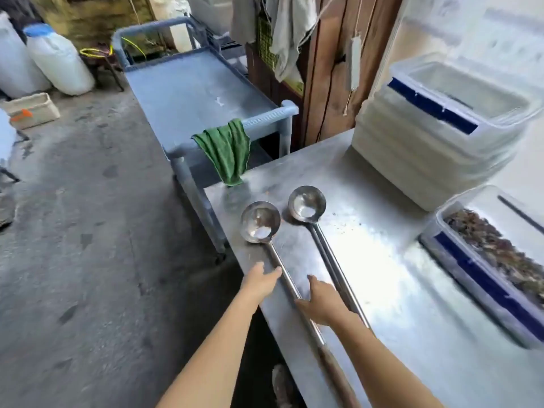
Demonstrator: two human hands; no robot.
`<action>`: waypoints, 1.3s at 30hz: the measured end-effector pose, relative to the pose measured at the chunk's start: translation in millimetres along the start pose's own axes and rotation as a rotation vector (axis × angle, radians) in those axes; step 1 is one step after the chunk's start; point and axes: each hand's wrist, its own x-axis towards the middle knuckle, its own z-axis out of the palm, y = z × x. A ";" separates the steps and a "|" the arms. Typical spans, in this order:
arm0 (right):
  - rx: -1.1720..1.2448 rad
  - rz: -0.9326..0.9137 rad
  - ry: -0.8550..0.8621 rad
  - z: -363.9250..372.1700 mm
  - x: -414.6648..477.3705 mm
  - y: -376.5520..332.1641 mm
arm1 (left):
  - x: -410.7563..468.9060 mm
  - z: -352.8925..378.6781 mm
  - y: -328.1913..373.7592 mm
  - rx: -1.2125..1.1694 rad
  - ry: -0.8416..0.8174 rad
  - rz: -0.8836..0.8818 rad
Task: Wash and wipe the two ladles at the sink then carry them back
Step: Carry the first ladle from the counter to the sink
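Note:
Two long-handled steel ladles lie side by side on a steel table (397, 290), bowls up and pointing away from me. The left ladle (260, 221) has a wooden grip at the near end. The right ladle (307, 204) lies a little farther back. My left hand (260, 279) hovers at the table's left edge, fingertips touching or almost touching the left ladle's shaft, fingers apart. Between the two shafts, my right hand (322, 301) rests over the table, fingers spread and holding nothing.
A green cloth (226, 151) hangs over the rail of a grey-blue cart (188, 92) beyond the table's far corner. Clear plastic containers (435, 136) stand stacked at the table's back right; another with dark contents (494, 251) sits right. Concrete floor lies to the left.

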 end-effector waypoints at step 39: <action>0.149 -0.213 -0.344 -31.3 29.7 -111.0 | 3.9 -84.1 -18.4 -0.642 0.205 -0.045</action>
